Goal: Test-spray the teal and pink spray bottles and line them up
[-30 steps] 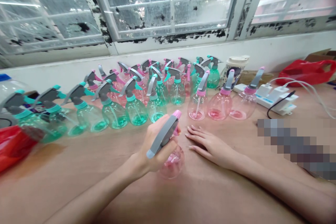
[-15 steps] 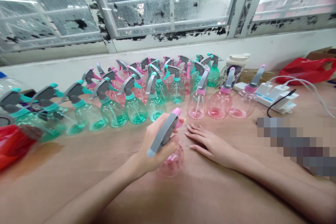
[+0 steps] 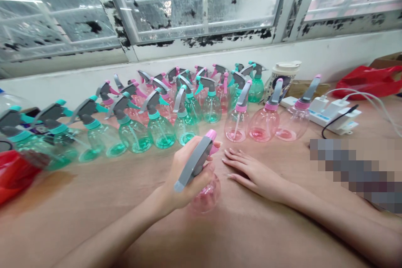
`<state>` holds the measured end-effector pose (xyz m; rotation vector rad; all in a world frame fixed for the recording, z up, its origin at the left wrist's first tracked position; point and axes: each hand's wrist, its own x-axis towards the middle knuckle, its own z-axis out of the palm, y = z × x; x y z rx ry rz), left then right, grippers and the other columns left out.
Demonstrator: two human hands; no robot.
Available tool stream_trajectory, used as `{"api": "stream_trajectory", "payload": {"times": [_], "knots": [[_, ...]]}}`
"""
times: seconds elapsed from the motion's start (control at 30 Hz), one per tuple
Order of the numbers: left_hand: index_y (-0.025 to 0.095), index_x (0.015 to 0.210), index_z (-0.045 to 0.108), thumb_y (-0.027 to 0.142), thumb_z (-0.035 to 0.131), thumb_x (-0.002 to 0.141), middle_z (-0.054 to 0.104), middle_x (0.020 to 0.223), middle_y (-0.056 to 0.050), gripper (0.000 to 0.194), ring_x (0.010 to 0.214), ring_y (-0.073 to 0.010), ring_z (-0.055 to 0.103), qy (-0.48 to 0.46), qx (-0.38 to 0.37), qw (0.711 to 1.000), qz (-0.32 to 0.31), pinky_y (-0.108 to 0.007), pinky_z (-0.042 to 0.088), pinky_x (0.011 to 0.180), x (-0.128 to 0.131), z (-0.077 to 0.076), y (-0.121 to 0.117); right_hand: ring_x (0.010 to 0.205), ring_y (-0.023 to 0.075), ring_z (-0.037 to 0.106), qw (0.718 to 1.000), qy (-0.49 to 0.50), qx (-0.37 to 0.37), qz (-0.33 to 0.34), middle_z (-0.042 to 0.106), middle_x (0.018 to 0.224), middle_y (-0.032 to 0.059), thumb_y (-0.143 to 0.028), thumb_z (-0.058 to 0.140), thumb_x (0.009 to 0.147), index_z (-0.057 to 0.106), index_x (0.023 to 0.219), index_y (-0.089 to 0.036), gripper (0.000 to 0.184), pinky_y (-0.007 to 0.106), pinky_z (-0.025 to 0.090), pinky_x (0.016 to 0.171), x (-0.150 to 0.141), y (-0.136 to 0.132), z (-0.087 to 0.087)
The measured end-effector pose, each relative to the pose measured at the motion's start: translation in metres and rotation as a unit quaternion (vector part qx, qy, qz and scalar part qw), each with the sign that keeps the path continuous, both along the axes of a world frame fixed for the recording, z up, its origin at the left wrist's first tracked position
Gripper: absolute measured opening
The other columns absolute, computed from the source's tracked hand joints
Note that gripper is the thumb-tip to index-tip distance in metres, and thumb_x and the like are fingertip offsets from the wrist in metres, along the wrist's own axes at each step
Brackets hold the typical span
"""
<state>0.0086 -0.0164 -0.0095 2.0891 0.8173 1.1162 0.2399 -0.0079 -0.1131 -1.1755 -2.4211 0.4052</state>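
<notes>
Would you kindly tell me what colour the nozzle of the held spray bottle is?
The nozzle is pink, best seen in the head view.

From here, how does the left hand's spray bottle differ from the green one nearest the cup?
The held bottle has a pink nozzle, the green bottle a teal one. The left hand grips the held bottle, nozzle facing forward; the green bottle stands unheld, nozzle facing left. Both have gray spray heads.
</notes>
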Motion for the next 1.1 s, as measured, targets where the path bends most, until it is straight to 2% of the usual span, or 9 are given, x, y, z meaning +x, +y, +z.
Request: {"api": "stream_trajectory", "payload": {"times": [0.27, 0.43, 0.57, 0.63, 0.77, 0.9, 1.0, 1.1], "knots": [[0.022, 0.111, 0.06, 0.021, 0.051, 0.08, 0.062, 0.093, -0.004, 0.032, 0.064, -0.0143, 0.056, 0.011, -0.016, 1.0, -0.002, -0.032, 0.052, 0.065, -0.001, 0.0, 0.002, 0.142, 0.0278, 0.033, 1.0, 0.007, 0.005, -0.001, 0.042, 0.151, 0.009, -0.044, 0.046, 0.098, 0.048, 0.142, -0.023, 0.049, 0.054, 0.028, 0.116, 0.0, 0.0, -0.002], [0.023, 0.116, 0.057, 0.019, 0.053, 0.077, 0.063, 0.106, -0.006, 0.039, 0.075, -0.0164, 0.06, -0.009, -0.016, 0.999, -0.03, -0.036, 0.055, 0.078, -0.002, -0.003, 0.004, 0.142, 0.0278, 0.032, 1.0, 0.012, 0.007, -0.001, 0.042, 0.15, 0.0086, -0.045, 0.046, 0.098, 0.047, 0.142, -0.024, 0.049, 0.054, 0.028, 0.116, 0.0, 0.0, -0.001], [0.022, 0.113, 0.057, 0.019, 0.053, 0.076, 0.064, 0.104, -0.005, 0.038, 0.071, -0.0153, 0.059, 0.003, -0.017, 0.999, -0.033, -0.035, 0.055, 0.078, 0.0, 0.001, 0.004, 0.141, 0.0278, 0.033, 1.0, 0.015, 0.01, -0.003, 0.042, 0.15, 0.0087, -0.045, 0.046, 0.098, 0.048, 0.142, -0.024, 0.049, 0.054, 0.028, 0.116, 0.0, 0.0, -0.002], [0.022, 0.107, 0.058, 0.018, 0.053, 0.074, 0.063, 0.099, -0.004, 0.034, 0.071, -0.0156, 0.059, 0.009, -0.015, 1.0, -0.023, -0.034, 0.054, 0.075, 0.0, 0.004, 0.004, 0.142, 0.0276, 0.033, 1.0, 0.014, 0.011, -0.002, 0.042, 0.15, 0.0087, -0.045, 0.046, 0.098, 0.048, 0.142, -0.024, 0.049, 0.053, 0.028, 0.116, 0.0, 0.0, -0.002], [0.022, 0.089, 0.057, 0.019, 0.051, 0.069, 0.054, 0.072, 0.0, 0.021, 0.056, -0.0143, 0.049, 0.042, 0.009, 0.999, 0.013, -0.029, 0.047, 0.057, -0.004, 0.005, 0.004, 0.142, 0.0274, 0.033, 1.0, 0.008, 0.008, 0.002, 0.043, 0.15, 0.0093, -0.045, 0.045, 0.098, 0.048, 0.142, -0.022, 0.049, 0.052, 0.028, 0.116, 0.0, 0.0, -0.001], [0.023, 0.083, 0.056, 0.022, 0.051, 0.071, 0.052, 0.067, 0.001, 0.013, 0.057, -0.0155, 0.05, 0.066, 0.019, 0.997, 0.042, -0.03, 0.047, 0.059, -0.008, 0.004, 0.003, 0.141, 0.0275, 0.035, 1.0, 0.018, 0.011, 0.0, 0.043, 0.15, 0.0085, -0.045, 0.046, 0.098, 0.048, 0.142, -0.025, 0.049, 0.053, 0.028, 0.116, -0.001, 0.0, -0.002], [0.023, 0.091, 0.06, 0.021, 0.05, 0.071, 0.059, 0.075, -0.001, 0.023, 0.063, -0.0172, 0.055, 0.056, 0.014, 0.998, 0.015, -0.031, 0.049, 0.063, -0.005, 0.006, 0.004, 0.141, 0.0277, 0.034, 1.0, 0.018, 0.011, -0.002, 0.043, 0.15, 0.0084, -0.045, 0.046, 0.097, 0.048, 0.142, -0.025, 0.049, 0.053, 0.028, 0.116, -0.001, 0.0, -0.002], [0.023, 0.107, 0.061, 0.019, 0.05, 0.072, 0.064, 0.09, -0.004, 0.037, 0.078, -0.0205, 0.061, 0.029, 0.008, 1.0, -0.009, -0.034, 0.051, 0.073, 0.0, 0.007, 0.003, 0.142, 0.0274, 0.033, 1.0, 0.015, 0.013, -0.001, 0.043, 0.15, 0.0082, -0.045, 0.046, 0.098, 0.048, 0.142, -0.025, 0.049, 0.053, 0.028, 0.116, 0.0, 0.0, -0.002]]}}
